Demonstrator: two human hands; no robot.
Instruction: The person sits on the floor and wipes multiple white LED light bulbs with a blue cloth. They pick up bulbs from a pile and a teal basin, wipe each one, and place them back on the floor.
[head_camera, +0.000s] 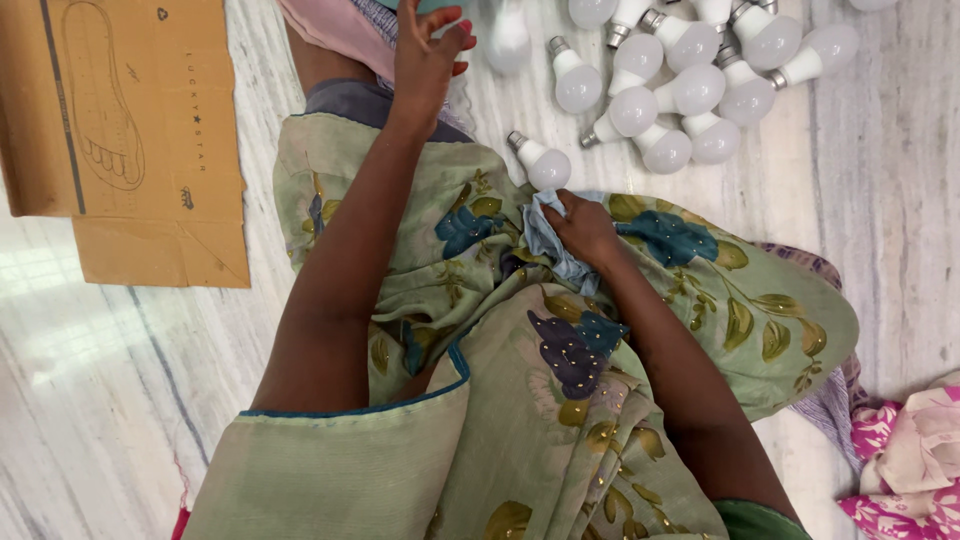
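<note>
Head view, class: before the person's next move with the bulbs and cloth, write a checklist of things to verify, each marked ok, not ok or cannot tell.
1. Right hand has a grip on the pale blue cloth in the lap: ok.
2. Left hand holds something firmly: cannot tell; it reaches to the top edge and its fingers curl over something mostly cut off.
3. Nearest bulb lies close to the right hand: ok.
4. Pile of white bulbs lies on the marble floor, unbroken: ok as far as visible.
5. Flattened cardboard lies apart from the bulbs: ok.
</note>
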